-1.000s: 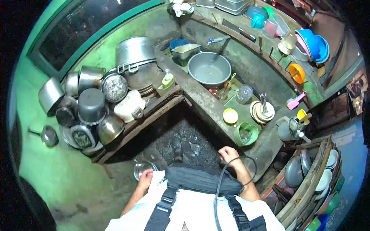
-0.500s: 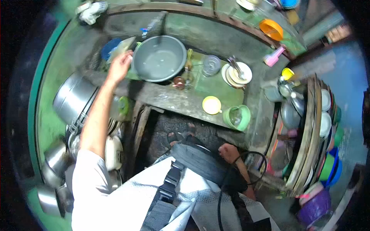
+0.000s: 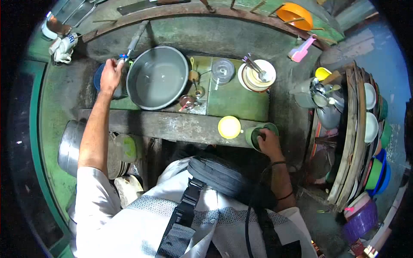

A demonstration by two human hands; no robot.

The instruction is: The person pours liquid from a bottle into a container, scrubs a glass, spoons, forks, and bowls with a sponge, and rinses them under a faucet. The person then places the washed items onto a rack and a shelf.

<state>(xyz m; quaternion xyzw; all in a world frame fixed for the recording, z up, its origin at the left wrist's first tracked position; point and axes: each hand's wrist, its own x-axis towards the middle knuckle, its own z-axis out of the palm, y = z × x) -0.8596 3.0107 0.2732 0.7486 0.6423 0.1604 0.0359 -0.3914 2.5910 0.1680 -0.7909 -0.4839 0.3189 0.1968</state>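
My left hand (image 3: 111, 76) is at the tap (image 3: 125, 57), its fingers closed near the blue handle; what they hold, if anything, is hard to see. Just right of it stands a large grey basin (image 3: 157, 77) with cloudy water. My right hand (image 3: 269, 144) reaches into a green container (image 3: 254, 136) on the counter ledge, its fingers bent over the near rim and partly hidden. Beside that container is a yellow cup (image 3: 229, 127). Behind, on green tiles, sit a clear plastic container (image 3: 223, 71) and stacked plates (image 3: 247, 77) with spoons on top.
A wooden rack (image 3: 347, 137) with bowls and utensils stands at the right. An orange bowl (image 3: 294, 16) and a pink scoop (image 3: 302, 49) are at the back right. Metal pots (image 3: 69, 148) stand low at the left. A blue bucket (image 3: 98, 77) is behind my left hand.
My left hand has moved from beside the basin to the tap, and the flat item near it is out of sight. My right hand has moved from my waist forward to the green container.
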